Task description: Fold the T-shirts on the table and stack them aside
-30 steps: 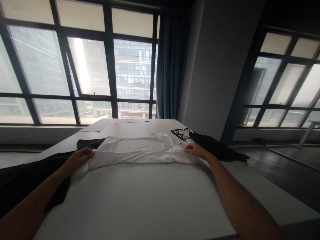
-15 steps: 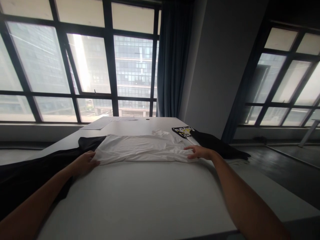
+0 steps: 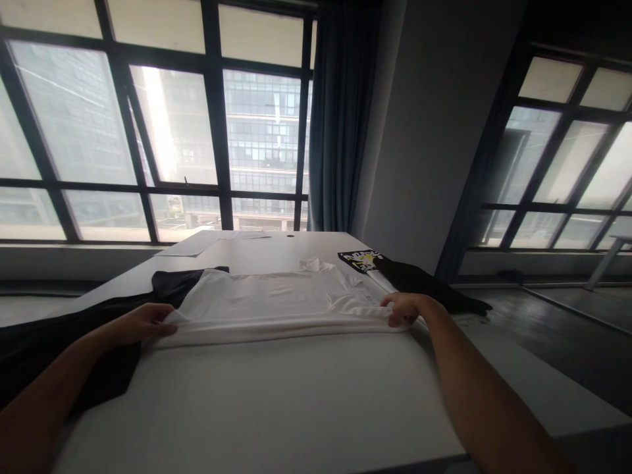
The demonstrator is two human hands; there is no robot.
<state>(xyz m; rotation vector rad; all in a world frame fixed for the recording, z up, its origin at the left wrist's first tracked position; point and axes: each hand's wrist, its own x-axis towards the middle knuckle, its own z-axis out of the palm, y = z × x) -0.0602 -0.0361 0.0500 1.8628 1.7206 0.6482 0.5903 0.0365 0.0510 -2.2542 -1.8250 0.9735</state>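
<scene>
Windows (image 3: 172,125) fill 10 o'clock in the head view, beyond a pale table (image 3: 286,401). At 6 o'clock lies a white garment (image 3: 261,295), its near edge pinched by the left hand (image 3: 148,320) at 8 and right hand (image 3: 407,307) at 4. Straightening seems underway; the next move likely calls for even tension.

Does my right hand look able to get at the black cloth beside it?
Likely yes: the black cloth lies just past your right hand, with nothing visible between them, though that hand must first release the white cloth.
</scene>
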